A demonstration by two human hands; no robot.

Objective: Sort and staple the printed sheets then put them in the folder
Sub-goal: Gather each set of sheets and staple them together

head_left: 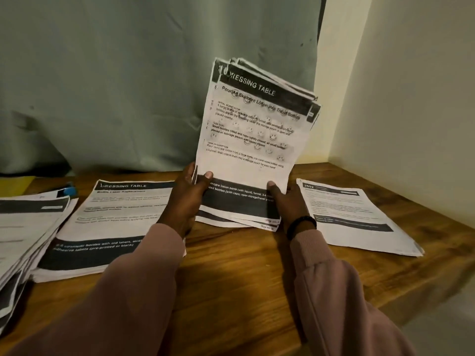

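Though light, the sheets [246,140] look limp and slippery; left hand [189,199] and right hand [290,201] pinch the lower edges. Best squared there.

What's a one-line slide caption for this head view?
Both hands square a stack of printed sheets upright on the wooden table.
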